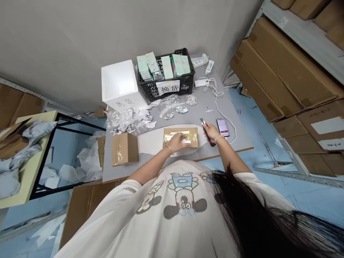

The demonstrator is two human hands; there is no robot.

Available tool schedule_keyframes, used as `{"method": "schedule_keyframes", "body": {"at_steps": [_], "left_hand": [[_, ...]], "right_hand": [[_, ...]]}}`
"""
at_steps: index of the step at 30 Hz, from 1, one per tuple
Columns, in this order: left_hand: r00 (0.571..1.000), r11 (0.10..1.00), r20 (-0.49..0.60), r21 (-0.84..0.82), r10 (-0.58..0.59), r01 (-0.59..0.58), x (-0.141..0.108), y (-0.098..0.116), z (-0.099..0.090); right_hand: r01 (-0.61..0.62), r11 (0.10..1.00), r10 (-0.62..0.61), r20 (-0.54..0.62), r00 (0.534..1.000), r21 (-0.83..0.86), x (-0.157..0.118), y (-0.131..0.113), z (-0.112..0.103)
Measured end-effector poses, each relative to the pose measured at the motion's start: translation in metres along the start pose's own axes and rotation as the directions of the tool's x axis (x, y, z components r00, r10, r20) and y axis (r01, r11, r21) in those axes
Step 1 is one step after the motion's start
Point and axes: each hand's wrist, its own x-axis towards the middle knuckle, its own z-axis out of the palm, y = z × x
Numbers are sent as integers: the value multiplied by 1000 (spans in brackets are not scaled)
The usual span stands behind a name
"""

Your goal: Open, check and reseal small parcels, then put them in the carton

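a: what are the hands doing rn?

b: left hand (pixel 175 142) is resting palm-down on a flat cardboard parcel (pixel 194 138), fingers loose, not gripping. right hand (pixel 211 131) is clenching a box cutter (pixel 206 132), slim dark handle w/ red on it, thin metal blade pointing up-left, just beside the parcel.

a: where's the parcel sitting?

b: on a white paper sheet (pixel 150 143) on the grey worktop (pixel 240 140), right in front of the person. glossy amber tape is covering its top, all shiny n slick against the matte board.

a: what's around it?

b: a phone (pixel 223 128) w/ a blurred screen is lying just right of the cutter, w/ a white cable (pixel 233 126) curling past it. left of the parcel, a corrugated carton (pixel 125 149) is standing w/ clear tape across one side. crumpled clear plastic (pixel 123 120) is heaping up behind that, all crinkly. further back, a black lattice crate (pixel 185 86) is holding mint-green boxes (pixel 166 67), next to a smooth white box (pixel 118 80).
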Motion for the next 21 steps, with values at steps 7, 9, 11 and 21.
{"method": "schedule_keyframes", "body": {"at_steps": [7, 9, 11, 21], "left_hand": [[966, 741, 214, 624, 142, -247, 55, 7, 26], [969, 717, 206, 653, 140, -242, 62, 5, 31], [971, 712, 183, 661, 156, -239, 64, 3, 33], [973, 732, 162, 641, 166, -231, 59, 5, 29]], "right_hand": [[-147, 986, 141, 71, 987, 85, -36, 56, 29], [-137, 985, 133, 47, 990, 102, -35, 56, 36], [-136, 984, 131, 51, 990, 112, -33, 56, 39], [-183, 977, 171, 109, 979, 105, -35, 51, 37]]}}
